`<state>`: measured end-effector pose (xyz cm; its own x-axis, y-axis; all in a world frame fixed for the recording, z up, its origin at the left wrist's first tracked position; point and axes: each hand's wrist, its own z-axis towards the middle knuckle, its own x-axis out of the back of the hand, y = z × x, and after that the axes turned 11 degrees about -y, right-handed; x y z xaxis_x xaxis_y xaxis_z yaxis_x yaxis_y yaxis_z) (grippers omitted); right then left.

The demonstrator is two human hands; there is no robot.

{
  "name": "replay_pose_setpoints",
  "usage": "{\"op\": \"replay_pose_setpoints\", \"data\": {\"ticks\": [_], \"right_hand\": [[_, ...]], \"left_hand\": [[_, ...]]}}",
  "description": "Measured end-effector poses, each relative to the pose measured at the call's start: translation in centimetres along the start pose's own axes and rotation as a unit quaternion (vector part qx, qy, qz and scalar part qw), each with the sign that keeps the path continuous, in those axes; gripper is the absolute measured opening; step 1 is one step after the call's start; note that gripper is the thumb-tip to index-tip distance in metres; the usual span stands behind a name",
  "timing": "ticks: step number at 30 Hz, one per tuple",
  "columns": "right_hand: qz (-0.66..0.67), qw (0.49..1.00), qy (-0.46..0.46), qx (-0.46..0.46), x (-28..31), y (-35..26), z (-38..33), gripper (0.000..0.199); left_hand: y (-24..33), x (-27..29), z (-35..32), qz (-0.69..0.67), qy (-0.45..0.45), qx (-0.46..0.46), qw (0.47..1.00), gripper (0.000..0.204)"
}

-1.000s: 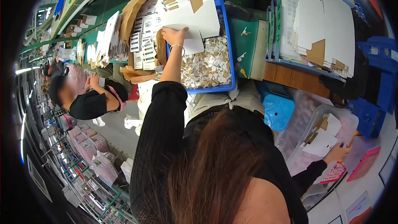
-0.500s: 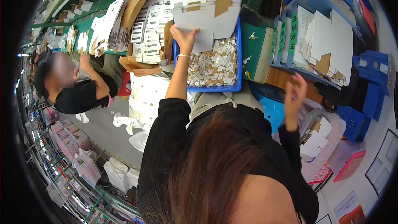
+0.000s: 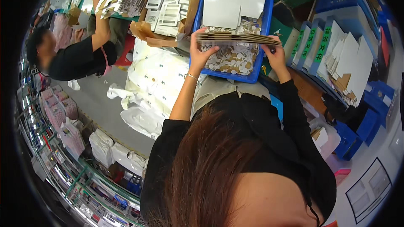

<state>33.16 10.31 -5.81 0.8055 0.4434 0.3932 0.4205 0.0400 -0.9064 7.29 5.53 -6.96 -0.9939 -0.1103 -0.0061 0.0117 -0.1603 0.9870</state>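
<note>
A thin stack of flat cardboard blanks (image 3: 237, 38) stands edge-on between my two hands, its brown edges facing up. My left hand (image 3: 201, 52) closes on the stack's left end, thumb on the near side. At the right end my right hand (image 3: 275, 56) grips it too; a small dark thing shows by its fingers, too small to name. Below the stack is a blue plastic bin (image 3: 240, 77) full of small white and brown cardboard scraps (image 3: 231, 62). More white cardboard blanks (image 3: 222, 6) lie flat across the bin's far part.
Left of the bin stands an open brown carton (image 3: 153, 33) of printed white cards (image 3: 170, 14). Blue file holders (image 3: 313, 42) and white blanks (image 3: 347, 65) stand at right. A seated co-worker (image 3: 71, 56) handles cardboard at far left. White plastic sheeting (image 3: 155, 73) lies beside me.
My right hand has come in from the right and taken the stack's other end. The blanks are now edge-on, lower and nearer me. The view has shifted. The co-worker's arm has reached up.
</note>
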Motion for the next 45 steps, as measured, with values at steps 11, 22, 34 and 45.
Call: {"op": "replay_pose_setpoints", "data": {"ticks": [11, 22, 34, 45], "right_hand": [[0.060, 0.994, 0.069, 0.061, 1.7, -0.9, 3.8, 0.014], [-0.315, 0.872, -0.162, 0.339, 7.4, -21.8, 7.2, 0.024], [-0.079, 0.970, 0.125, 0.194, 10.3, -17.1, 0.7, 0.034], [0.302, 0.935, -0.096, 0.160, 3.4, -13.0, -6.0, 0.063]], "left_hand": [[1.5, 3.5, 1.4, 0.222, -0.051, -0.011, 0.974, 0.041], [19.8, 2.9, 4.1, 0.142, -0.412, 0.210, 0.875, 0.052], [14.2, 1.0, -6.5, -0.072, 0.037, 0.237, 0.968, 0.029], [14.9, 1.9, -9.9, -0.120, -0.018, 0.255, 0.959, 0.034]]}}
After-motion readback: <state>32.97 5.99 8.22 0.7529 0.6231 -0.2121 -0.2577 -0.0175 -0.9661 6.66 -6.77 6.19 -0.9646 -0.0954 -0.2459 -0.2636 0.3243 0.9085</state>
